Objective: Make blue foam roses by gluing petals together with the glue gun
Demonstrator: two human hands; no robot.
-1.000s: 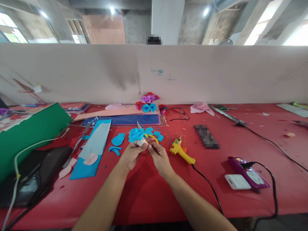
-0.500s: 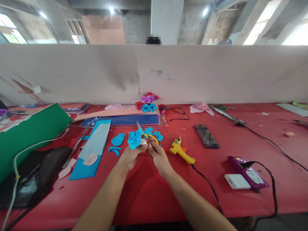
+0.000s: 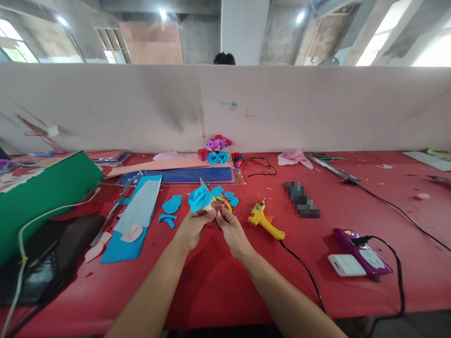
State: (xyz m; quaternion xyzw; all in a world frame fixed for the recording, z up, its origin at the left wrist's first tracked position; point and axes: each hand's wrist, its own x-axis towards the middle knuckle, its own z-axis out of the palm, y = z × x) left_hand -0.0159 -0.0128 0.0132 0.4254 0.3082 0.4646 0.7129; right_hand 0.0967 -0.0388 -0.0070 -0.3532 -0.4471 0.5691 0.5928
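Note:
A blue paper flower (image 3: 199, 199) with a whitish base is held up over the red table. My left hand (image 3: 195, 227) is closed round the base of the flower, thumb on top. Against it, my right hand (image 3: 230, 230) is closed too, its thumb and fingers pinching at the flower's base; exactly what they pinch is hidden. Behind the hands lie scissors with yellow handles (image 3: 228, 203), partly covered, and cut blue pieces (image 3: 229, 196). More blue petal pieces (image 3: 172, 203) lie to the left.
A yellow glue gun (image 3: 265, 220) lies right of my hands, its black cord running to the front edge. Further right is a purple power strip (image 3: 366, 256). Folded blue paper (image 3: 121, 247) and a green box (image 3: 52, 202) are left. Finished flowers (image 3: 215, 149) stand by the partition.
The blue flower has turned in my fingers and its head has tilted slightly, moving a little up and right. Both hands stay nearly in place.

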